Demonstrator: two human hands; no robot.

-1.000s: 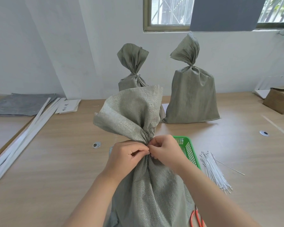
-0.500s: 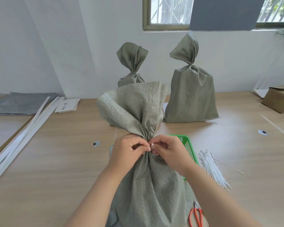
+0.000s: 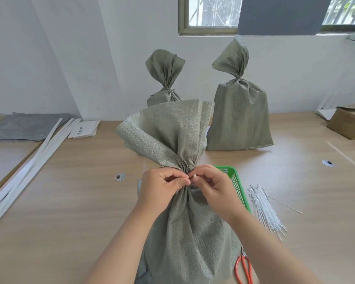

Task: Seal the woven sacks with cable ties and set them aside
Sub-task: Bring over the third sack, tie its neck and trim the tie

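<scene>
A: Gripping what right now?
B: Clenching the gathered neck of the sack [image 3: 184, 232] with the left hand [image 3: 164, 186], fingers curled; pinching the white head of a cable tie [image 3: 194, 176] with the right hand [image 3: 213, 188], just beside the left thumb. Standing the sack on the table [image 3: 70, 201], directly beneath both hands.
A: Cinching next, presumably?
B: Judging so. Worth squeezing the gathers tight under the left hand, laying the band level round the neck, then drawing the tail straight through the head, not sideways.
A: Reading any labels?
B: Making out dark marks on a white card [image 3: 84, 129] well beyond the left hand; too small for reading. Finding no brand elsewhere.
</scene>
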